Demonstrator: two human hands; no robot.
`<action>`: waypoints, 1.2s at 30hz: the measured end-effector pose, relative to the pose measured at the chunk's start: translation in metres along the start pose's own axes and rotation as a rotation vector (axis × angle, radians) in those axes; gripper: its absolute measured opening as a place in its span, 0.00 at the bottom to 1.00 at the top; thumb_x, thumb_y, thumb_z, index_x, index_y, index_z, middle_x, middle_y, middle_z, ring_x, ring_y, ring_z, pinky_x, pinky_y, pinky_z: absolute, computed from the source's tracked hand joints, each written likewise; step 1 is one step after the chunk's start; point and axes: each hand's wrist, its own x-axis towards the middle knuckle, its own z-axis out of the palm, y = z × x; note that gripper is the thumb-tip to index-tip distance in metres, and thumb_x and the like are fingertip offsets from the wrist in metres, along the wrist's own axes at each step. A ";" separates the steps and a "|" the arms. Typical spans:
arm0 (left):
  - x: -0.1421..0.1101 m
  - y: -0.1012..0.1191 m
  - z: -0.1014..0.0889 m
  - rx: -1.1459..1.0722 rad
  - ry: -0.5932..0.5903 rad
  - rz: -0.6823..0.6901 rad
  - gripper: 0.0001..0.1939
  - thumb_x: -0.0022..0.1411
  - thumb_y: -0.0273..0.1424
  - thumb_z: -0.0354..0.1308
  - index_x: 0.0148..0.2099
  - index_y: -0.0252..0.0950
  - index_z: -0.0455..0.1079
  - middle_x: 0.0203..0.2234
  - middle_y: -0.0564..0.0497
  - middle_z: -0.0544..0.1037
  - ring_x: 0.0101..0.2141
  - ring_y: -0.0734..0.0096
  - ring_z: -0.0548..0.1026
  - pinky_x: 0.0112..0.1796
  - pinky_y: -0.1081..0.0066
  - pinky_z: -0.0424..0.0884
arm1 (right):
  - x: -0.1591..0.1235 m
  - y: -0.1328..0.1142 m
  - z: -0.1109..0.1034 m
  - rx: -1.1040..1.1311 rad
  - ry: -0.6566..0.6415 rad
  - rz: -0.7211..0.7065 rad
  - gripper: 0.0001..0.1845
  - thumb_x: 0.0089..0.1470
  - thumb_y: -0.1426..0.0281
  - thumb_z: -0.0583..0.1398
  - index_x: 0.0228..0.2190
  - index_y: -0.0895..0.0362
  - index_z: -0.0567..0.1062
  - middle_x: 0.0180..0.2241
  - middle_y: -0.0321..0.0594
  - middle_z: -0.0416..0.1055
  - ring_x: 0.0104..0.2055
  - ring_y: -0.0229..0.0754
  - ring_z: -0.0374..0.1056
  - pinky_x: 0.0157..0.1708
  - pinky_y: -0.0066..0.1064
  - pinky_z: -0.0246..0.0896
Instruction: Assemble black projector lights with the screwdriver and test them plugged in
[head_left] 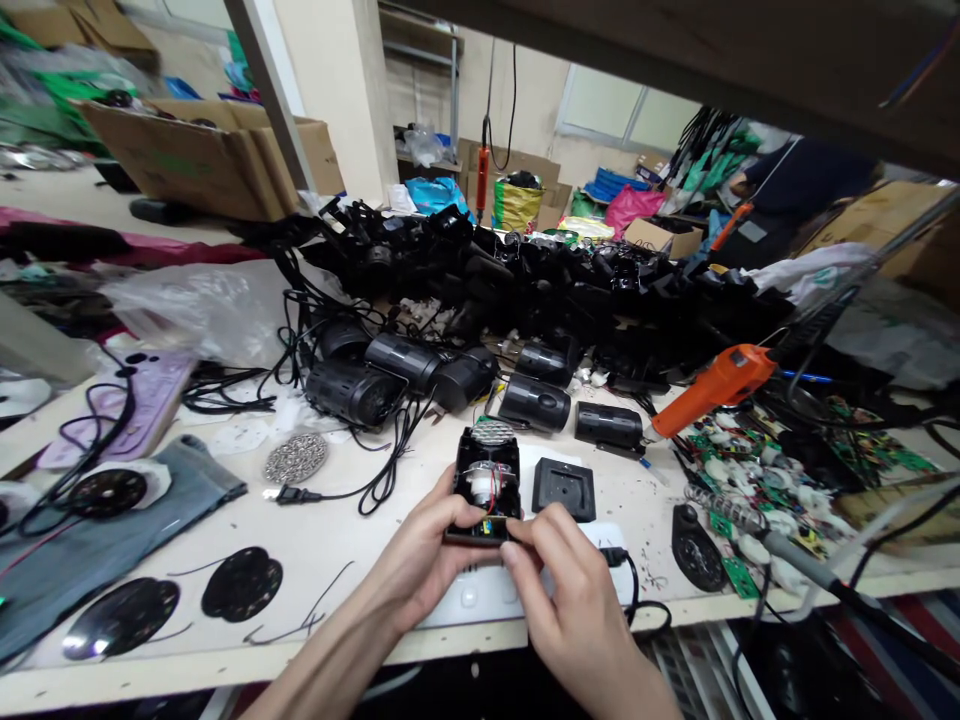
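Observation:
An open black appliance housing (487,456) is tilted up before me, showing a white and silver motor (482,484), red wires and a small circuit board at its lower end. My left hand (427,548) grips its left side, thumb over the near edge. At its lower right corner, the thumb and fingers of my right hand (574,590) are closed on the edge; whether they also pinch a wire cannot be seen. Just right of the housing lies a square black block with a recess (562,488). A white power strip (480,598) is partly hidden under my hands.
An orange electric screwdriver (716,385) leans at the right, near a soldering iron (802,560) in a coil holder and piled circuit boards (757,450). Several black cylindrical housings (534,402) and corded parts lie behind. A metal scouring pad (295,459) and black discs (241,584) are left.

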 end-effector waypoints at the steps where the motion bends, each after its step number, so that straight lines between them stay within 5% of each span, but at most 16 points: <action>1: 0.000 0.000 0.000 0.000 0.000 0.001 0.18 0.50 0.19 0.54 0.45 0.36 0.68 0.32 0.49 0.80 0.31 0.65 0.78 0.34 0.65 0.76 | 0.000 0.001 0.000 0.000 -0.003 -0.005 0.08 0.62 0.75 0.52 0.39 0.56 0.70 0.32 0.38 0.63 0.34 0.40 0.66 0.33 0.31 0.64; 13: 0.001 0.004 -0.001 -0.129 -0.053 -0.052 0.20 0.47 0.20 0.53 0.44 0.35 0.69 0.31 0.47 0.80 0.32 0.60 0.78 0.35 0.59 0.76 | 0.003 0.000 -0.006 -0.013 -0.009 -0.041 0.08 0.62 0.75 0.52 0.37 0.56 0.70 0.31 0.38 0.64 0.32 0.40 0.66 0.32 0.30 0.63; 17: 0.002 0.007 0.001 -0.202 -0.043 -0.120 0.12 0.57 0.28 0.53 0.44 0.32 0.70 0.34 0.42 0.81 0.35 0.55 0.79 0.37 0.54 0.76 | 0.001 -0.001 -0.004 -0.018 -0.019 -0.031 0.08 0.62 0.75 0.52 0.37 0.57 0.70 0.31 0.39 0.65 0.33 0.40 0.66 0.32 0.30 0.63; 22: 0.004 0.007 0.004 -0.172 -0.011 -0.191 0.16 0.65 0.34 0.49 0.44 0.26 0.72 0.34 0.37 0.81 0.35 0.52 0.79 0.39 0.50 0.75 | 0.006 0.003 -0.023 -0.030 -0.054 0.004 0.09 0.63 0.71 0.52 0.38 0.55 0.73 0.32 0.40 0.68 0.34 0.40 0.69 0.33 0.30 0.66; 26: 0.001 0.008 0.004 -0.140 0.067 -0.181 0.15 0.64 0.34 0.53 0.48 0.28 0.70 0.38 0.38 0.81 0.36 0.51 0.79 0.41 0.45 0.75 | 0.039 0.027 -0.055 -0.363 0.151 0.267 0.08 0.61 0.68 0.55 0.37 0.56 0.74 0.35 0.43 0.71 0.36 0.44 0.70 0.36 0.33 0.66; 28: -0.001 0.008 0.005 -0.138 0.101 -0.190 0.17 0.63 0.33 0.54 0.51 0.29 0.69 0.40 0.38 0.80 0.38 0.50 0.79 0.42 0.44 0.74 | 0.063 0.045 -0.062 -0.630 0.111 0.510 0.12 0.61 0.71 0.54 0.45 0.60 0.72 0.42 0.51 0.70 0.42 0.48 0.70 0.45 0.37 0.64; 33: -0.008 0.004 0.003 -0.135 0.094 -0.221 0.22 0.62 0.32 0.56 0.57 0.27 0.65 0.42 0.35 0.80 0.38 0.49 0.80 0.43 0.44 0.74 | 0.115 0.088 -0.043 -0.774 0.070 0.821 0.30 0.56 0.64 0.61 0.53 0.73 0.65 0.55 0.76 0.57 0.56 0.70 0.59 0.47 0.54 0.60; 36: -0.013 0.005 0.001 -0.104 0.141 -0.205 0.24 0.63 0.33 0.56 0.58 0.26 0.64 0.43 0.33 0.79 0.39 0.46 0.80 0.42 0.43 0.75 | 0.131 0.103 -0.033 -0.766 0.028 0.999 0.38 0.54 0.55 0.63 0.55 0.70 0.64 0.58 0.72 0.55 0.56 0.68 0.60 0.46 0.56 0.61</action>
